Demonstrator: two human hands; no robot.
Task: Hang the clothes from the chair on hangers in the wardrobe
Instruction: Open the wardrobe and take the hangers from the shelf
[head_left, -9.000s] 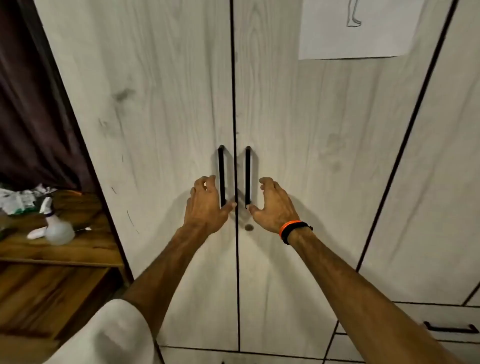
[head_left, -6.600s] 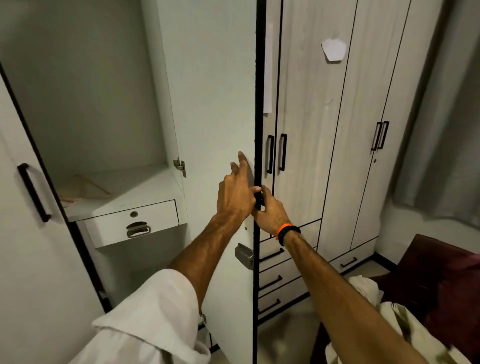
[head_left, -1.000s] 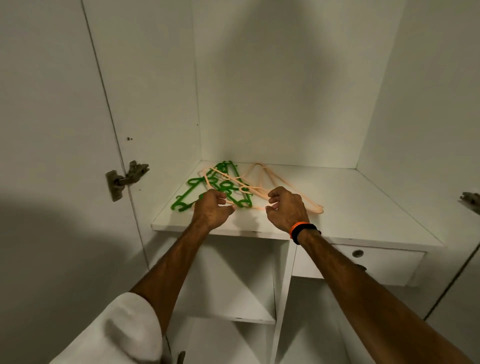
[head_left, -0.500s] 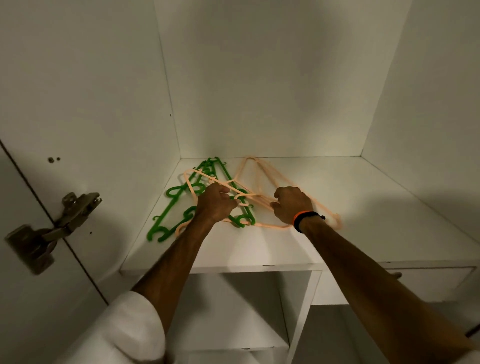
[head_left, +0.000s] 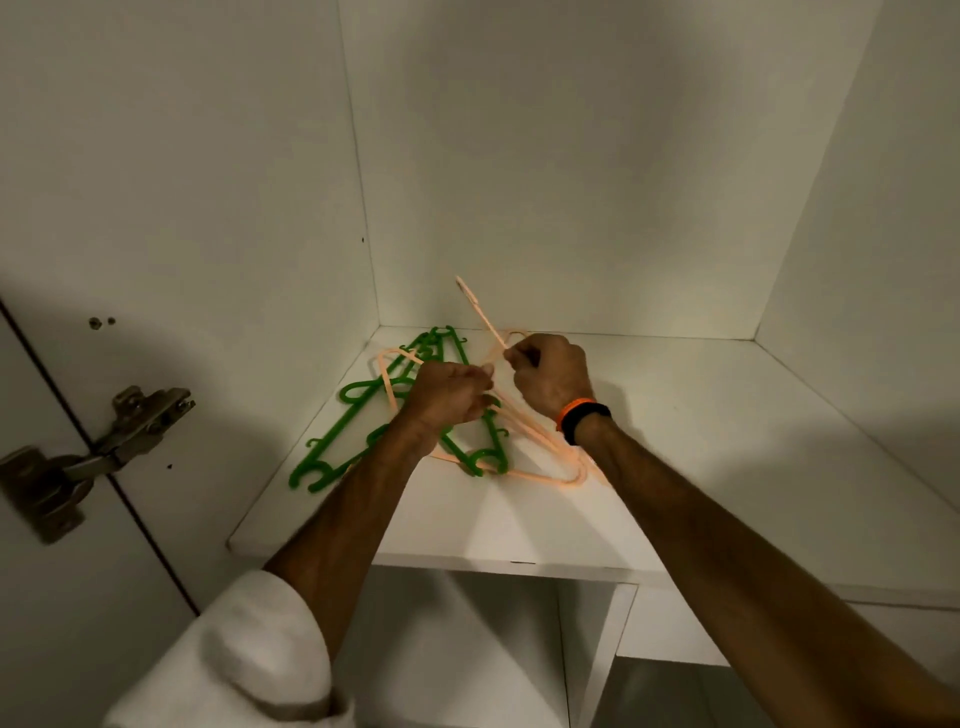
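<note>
Head view. We work inside the open wardrobe (head_left: 597, 156), at the white shelf (head_left: 727, 441) that carries the hangers. The green hangers (head_left: 358, 415) lie flat at the left of the shelf, close to the left wall. The peach hangers (head_left: 545, 457) lie across and partly over them, reaching toward the near right. Our left hand (head_left: 449, 397) has its fingers curled and pinches a peach hanger where it crosses the green ones. Our right hand (head_left: 550, 376), just beside the left and a little farther in, grips a peach hanger whose end (head_left: 470, 293) stands raised off the shelf toward the back wall. The two hands are close together but do not touch. The clothes and the chair are not in view here.

We judge the step in hand to be the separation of one peach hanger from the tangle. To do it well:

1. Hold the pile down with the left hand so that the green hangers do not drag along.
2. Lift with the right hand along the length of the raised hanger, not sideways, since hooks catch on neighbouring frames.
3. If it snags, lower it and turn it free; do not pull harder.

A door hinge (head_left: 78, 462) shows at the near left.
</note>
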